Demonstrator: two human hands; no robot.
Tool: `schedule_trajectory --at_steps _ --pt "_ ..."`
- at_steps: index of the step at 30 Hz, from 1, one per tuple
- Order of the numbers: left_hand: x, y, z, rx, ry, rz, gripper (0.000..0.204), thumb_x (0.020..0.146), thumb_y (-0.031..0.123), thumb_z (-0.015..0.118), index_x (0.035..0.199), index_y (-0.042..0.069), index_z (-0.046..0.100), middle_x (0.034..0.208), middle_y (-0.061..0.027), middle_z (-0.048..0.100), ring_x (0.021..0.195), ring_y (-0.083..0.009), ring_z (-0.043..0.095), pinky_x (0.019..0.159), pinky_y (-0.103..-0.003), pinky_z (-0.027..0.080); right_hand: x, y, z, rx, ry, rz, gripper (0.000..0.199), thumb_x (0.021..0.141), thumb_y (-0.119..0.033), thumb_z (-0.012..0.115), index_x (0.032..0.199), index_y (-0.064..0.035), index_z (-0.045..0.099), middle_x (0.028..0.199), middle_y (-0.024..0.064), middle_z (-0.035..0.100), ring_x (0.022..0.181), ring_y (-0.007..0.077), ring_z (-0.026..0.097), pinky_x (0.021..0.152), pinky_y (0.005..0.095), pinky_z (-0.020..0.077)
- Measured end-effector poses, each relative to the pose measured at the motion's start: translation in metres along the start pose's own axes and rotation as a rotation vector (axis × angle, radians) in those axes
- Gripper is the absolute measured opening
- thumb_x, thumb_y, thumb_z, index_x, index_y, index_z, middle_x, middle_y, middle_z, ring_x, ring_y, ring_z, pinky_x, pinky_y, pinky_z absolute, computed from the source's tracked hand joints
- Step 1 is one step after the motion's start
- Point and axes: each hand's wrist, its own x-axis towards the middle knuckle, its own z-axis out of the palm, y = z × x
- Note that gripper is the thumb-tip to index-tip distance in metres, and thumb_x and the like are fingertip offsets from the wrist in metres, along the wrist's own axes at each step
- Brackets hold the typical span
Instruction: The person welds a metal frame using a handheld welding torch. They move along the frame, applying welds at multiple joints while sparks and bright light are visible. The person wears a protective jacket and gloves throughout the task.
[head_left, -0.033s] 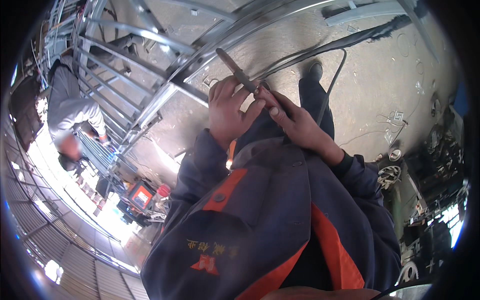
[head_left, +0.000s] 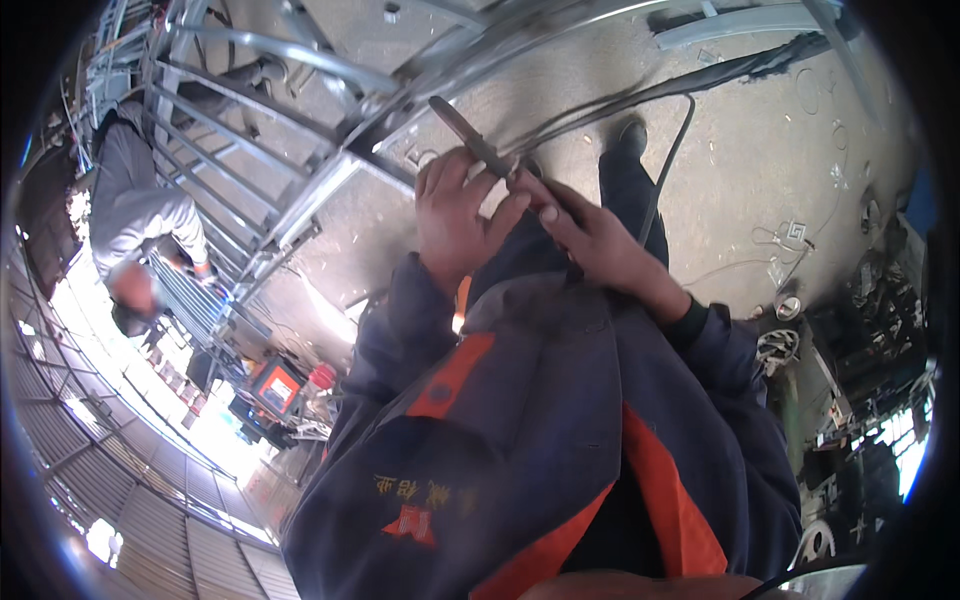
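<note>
Both hands hold a long tool that looks like a welding electrode holder [head_left: 460,125], with a brownish tip, a dark grey middle and a reddish handle. It slants up and left in front of my body. My left hand [head_left: 452,215] is closed on its middle, fingers behind and thumb toward the handle. My right hand [head_left: 598,240] grips the reddish handle, its thumb lying on top. A dark cable [head_left: 675,145] loops on the right and passes behind my right wrist. The fingers partly hide the joint between handle and middle.
A metal bar frame [head_left: 335,150] stands at the upper left, close to my left hand. Beyond it, another person [head_left: 150,215] bends over metal bars. A red machine [head_left: 277,388] sits lower left. Dark sheeting [head_left: 700,82] and scraps lie on the floor [head_left: 740,190].
The view has shifted slightly. My right thumb sits a little farther along the handle, toward my left hand. Both hands keep their hold.
</note>
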Motion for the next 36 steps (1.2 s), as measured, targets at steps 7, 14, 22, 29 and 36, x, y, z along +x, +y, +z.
schedule_trajectory --at_steps 7,14,22,29,36 --pt "-0.061 -0.043 0.001 0.099 0.295 -0.294 0.03 0.096 0.033 0.072 0.103 0.004 0.075 0.116 -0.0157 0.07 0.118 -0.0384 0.062 0.105 -0.05 0.041 0.053 -0.028 0.058 0.069 -0.204 0.265 0.073 0.109 -0.063 0.051 0.146 -0.0008 0.061 0.069 -0.0013 0.053 0.055 0.0075 0.047 0.051 0.0264 0.0375" --pt "-0.045 -0.034 0.046 -0.171 0.522 -0.691 0.03 0.106 0.027 0.057 0.117 0.001 0.065 0.12 -0.0204 0.065 0.114 -0.0418 0.058 0.104 -0.054 0.04 0.1 -0.026 0.055 0.094 -0.34 0.258 0.066 0.11 -0.059 0.049 0.134 0.0006 0.064 0.066 -0.0017 0.051 0.053 0.0084 0.046 0.05 0.0269 0.0348" --pt "-0.025 -0.034 0.071 -0.018 0.735 -0.693 0.029 0.107 0.026 0.054 0.118 0.001 0.066 0.12 -0.0193 0.065 0.11 -0.041 0.058 0.104 -0.052 0.041 0.121 -0.022 0.036 0.168 -0.467 0.264 0.052 0.113 -0.051 0.047 0.117 -0.0026 0.065 0.066 -0.0026 0.051 0.05 0.0069 0.042 0.045 0.027 0.0307" --pt "-0.028 -0.04 0.072 0.145 0.62 -0.657 0.032 0.109 0.028 0.052 0.117 0.001 0.066 0.12 -0.0182 0.066 0.111 -0.0393 0.059 0.105 -0.053 0.04 0.124 -0.021 0.032 0.275 -0.491 0.287 0.046 0.113 -0.048 0.05 0.125 -0.006 0.065 0.073 -0.0033 0.055 0.054 0.0053 0.043 0.048 0.0254 0.0321" --pt "-0.028 -0.044 0.072 0.212 0.551 -0.667 0.034 0.109 0.03 0.048 0.115 0.003 0.067 0.118 -0.0154 0.068 0.113 -0.0367 0.061 0.107 -0.051 0.04 0.13 -0.02 0.028 0.255 -0.543 0.275 0.045 0.112 -0.048 0.053 0.119 -0.0054 0.064 0.072 -0.0014 0.054 0.056 0.0061 0.047 0.05 0.0254 0.0352"
